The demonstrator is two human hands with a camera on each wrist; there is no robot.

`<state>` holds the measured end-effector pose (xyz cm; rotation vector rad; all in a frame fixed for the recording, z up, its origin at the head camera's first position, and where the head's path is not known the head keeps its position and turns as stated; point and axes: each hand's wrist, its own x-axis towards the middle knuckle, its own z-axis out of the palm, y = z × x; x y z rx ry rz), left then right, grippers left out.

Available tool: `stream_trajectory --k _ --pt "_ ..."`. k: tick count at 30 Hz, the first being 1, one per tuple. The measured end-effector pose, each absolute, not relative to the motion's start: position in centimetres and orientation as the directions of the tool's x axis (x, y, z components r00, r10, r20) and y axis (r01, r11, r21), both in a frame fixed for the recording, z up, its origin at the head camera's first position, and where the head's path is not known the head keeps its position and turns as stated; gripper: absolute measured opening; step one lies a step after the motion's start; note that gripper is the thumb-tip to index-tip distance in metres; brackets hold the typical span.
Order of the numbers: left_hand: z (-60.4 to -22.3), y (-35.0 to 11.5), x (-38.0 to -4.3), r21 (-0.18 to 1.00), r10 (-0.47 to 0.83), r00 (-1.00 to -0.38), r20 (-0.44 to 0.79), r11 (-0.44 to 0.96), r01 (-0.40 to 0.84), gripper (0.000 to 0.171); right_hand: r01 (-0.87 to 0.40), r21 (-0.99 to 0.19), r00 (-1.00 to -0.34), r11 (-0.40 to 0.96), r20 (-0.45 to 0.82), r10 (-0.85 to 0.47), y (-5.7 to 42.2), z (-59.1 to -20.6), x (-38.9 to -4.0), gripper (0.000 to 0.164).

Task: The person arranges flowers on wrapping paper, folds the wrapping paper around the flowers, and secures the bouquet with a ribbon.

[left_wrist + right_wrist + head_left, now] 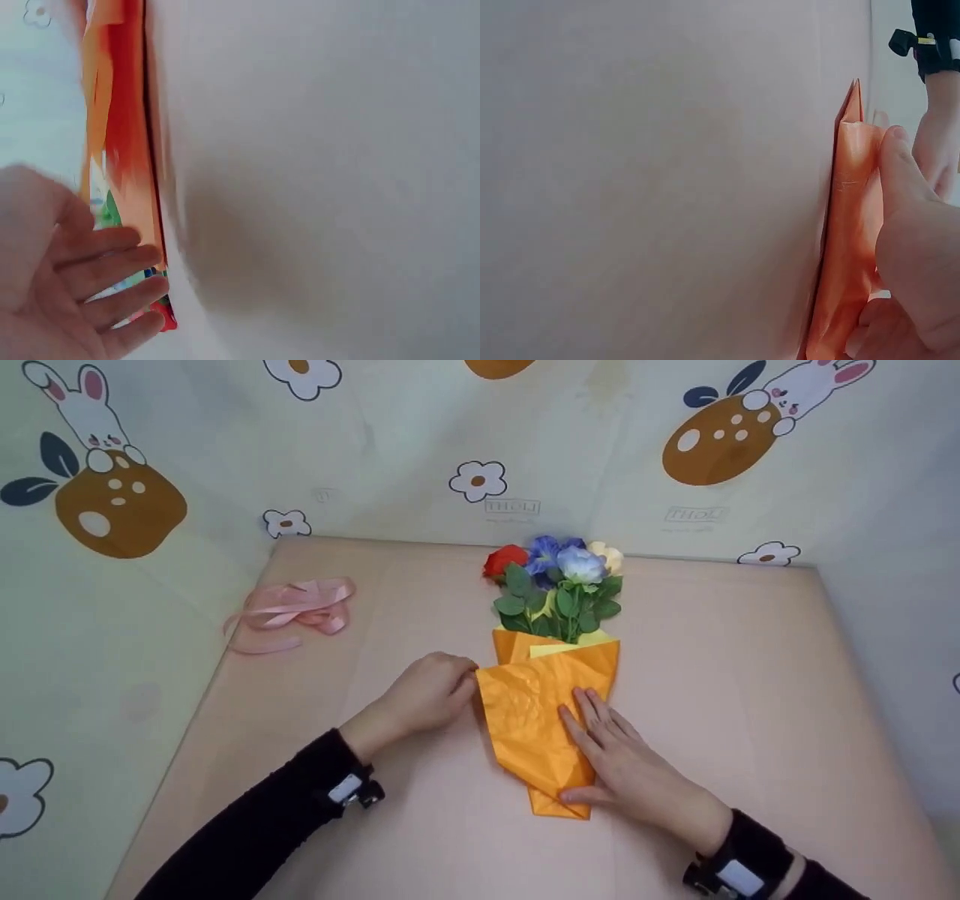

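Note:
A bouquet of artificial flowers (581,564), with red, blue and cream blooms over green leaves, lies wrapped in orange wrapping paper (525,705). Yellow paper (553,649) peeks out along the wrap's upper edge. At the upper left corner of the front flap, my left hand (431,690) pinches the paper; the left wrist view shows the flap's tip reaching the thumb of that hand (82,270). My right hand (626,761) rests on the wrap's right side, its fingers spread and fairly straight. In the right wrist view its thumb (900,165) lies along the orange paper (847,225).
A loose heap of pink ribbon (300,607) lies at the table's far left. The table (750,682) has a pale pink covering. Behind and beside it hangs a patterned cloth (405,450) with rabbits and flowers.

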<state>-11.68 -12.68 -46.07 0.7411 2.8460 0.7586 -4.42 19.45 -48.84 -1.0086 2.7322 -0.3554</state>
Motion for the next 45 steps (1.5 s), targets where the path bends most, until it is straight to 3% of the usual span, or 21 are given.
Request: stream_trajectory --k 3,7,9,15,23,28,37,45 --pt "-46.0 -12.3 -11.9 0.656 0.309 -0.951 -0.025 0.723 0.217 0.036 -0.633 -0.276 -0.735 0.723 -0.079 -0.674 19.4 -48.8 -4.4 0.112" --pt "-46.1 -11.5 -11.9 0.719 0.286 -0.945 -0.16 0.69 0.087 0.048 -0.645 -0.255 -0.732 0.72 -0.063 -0.678 19.3 -48.9 -4.3 0.112" --pt "-46.3 -11.2 -11.9 0.721 0.313 -0.929 -0.197 0.689 0.08 0.043 -0.65 -0.247 -0.73 0.718 -0.059 -0.681 19.3 -48.9 -4.3 0.11" --pt "-46.3 -11.5 -11.9 0.716 0.287 -0.934 -0.213 0.697 0.05 0.008 -0.652 -0.239 -0.727 0.719 -0.07 -0.683 19.0 -48.9 -4.4 0.107" --pt "-46.5 -12.1 -12.0 0.659 0.276 -0.923 -0.269 0.751 0.033 0.007 -0.664 -0.237 -0.717 0.71 -0.069 -0.694 18.9 -49.3 -4.9 0.108" --pt "-46.6 -12.1 -12.0 0.632 0.273 -0.924 -0.27 0.774 0.044 0.008 -0.624 -0.251 -0.742 0.74 -0.105 -0.662 19.1 -49.6 -5.4 0.12" --pt "-45.7 -12.2 -12.1 0.584 0.246 -0.894 -0.375 0.812 -0.022 0.011 -0.561 -0.273 -0.77 0.781 -0.175 -0.614 19.5 -49.7 -6.1 0.133" --pt "-45.8 -11.6 -11.6 0.533 0.262 -0.925 -0.276 0.842 0.08 0.01 -0.554 -0.231 -0.782 0.8 -0.183 -0.595 19.6 -49.8 -6.1 0.133"
